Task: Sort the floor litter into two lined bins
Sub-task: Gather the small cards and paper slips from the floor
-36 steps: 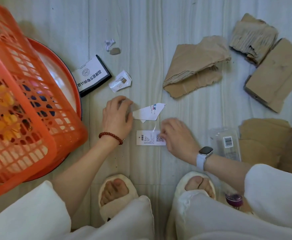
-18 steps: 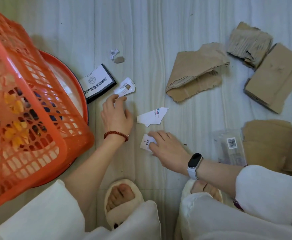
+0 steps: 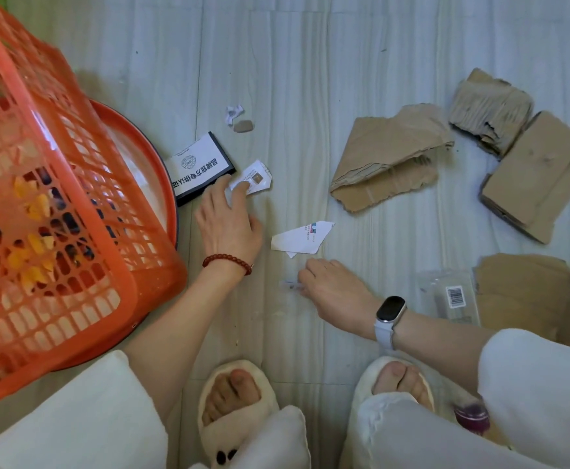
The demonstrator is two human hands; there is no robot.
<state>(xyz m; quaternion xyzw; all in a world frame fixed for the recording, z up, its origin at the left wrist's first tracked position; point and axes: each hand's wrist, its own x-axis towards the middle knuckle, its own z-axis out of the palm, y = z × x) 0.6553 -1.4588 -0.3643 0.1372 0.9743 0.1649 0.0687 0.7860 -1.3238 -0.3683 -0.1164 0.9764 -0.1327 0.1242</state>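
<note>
Two hands now work separate scraps. Left hand (image 3: 229,225) has moved up from the torn paper (image 3: 302,239) to the small wrapper (image 3: 253,179) beside the black card (image 3: 199,169), fingertips on it, not yet lifted. Right hand (image 3: 334,289) has closed round the white tag (image 3: 288,285), mostly hidden. Orange basket (image 3: 74,214) sits at the floor's left edge; cardboard (image 3: 388,157) is untouched.

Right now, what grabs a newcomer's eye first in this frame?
The big orange mesh basket filling the left side, tilted over a red-rimmed basin. Next, torn brown cardboard pieces scattered on the floor at right. In the middle, the left hand touches a small white packet while the right hand pinches a paper tag near a torn white scrap.
</note>
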